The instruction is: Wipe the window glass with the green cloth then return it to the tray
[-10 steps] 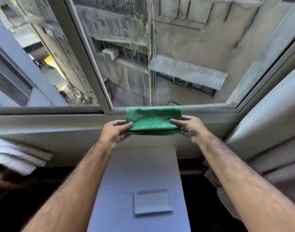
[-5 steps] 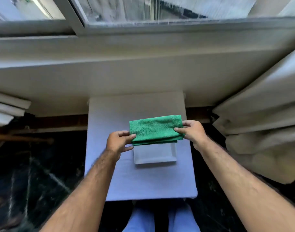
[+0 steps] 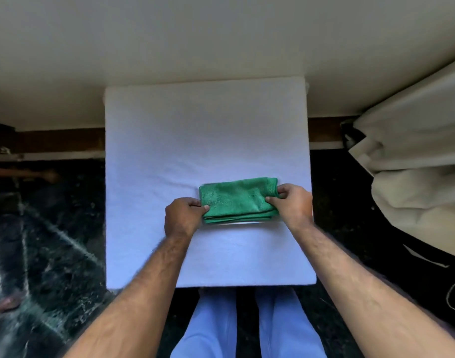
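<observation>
The folded green cloth (image 3: pixel 238 200) lies flat over the white tray (image 3: pixel 243 223), of which only a thin strip of the near rim shows under the cloth's front edge. My left hand (image 3: pixel 183 215) pinches the cloth's left edge. My right hand (image 3: pixel 292 202) pinches its right edge. Both hands rest low at the level of the white-covered table (image 3: pixel 169 151). The window glass is out of view.
The small table stands against a cream wall (image 3: pixel 221 42) below the sill. A bunched pale curtain (image 3: pixel 415 164) hangs at the right. Dark marble floor (image 3: pixel 45 241) lies on both sides. My legs in light blue trousers (image 3: pixel 247 326) are below the table's near edge.
The view dropped from the window to the table. Both hands carried the folded cloth down from sill height and now hold it over the tray, covering it.
</observation>
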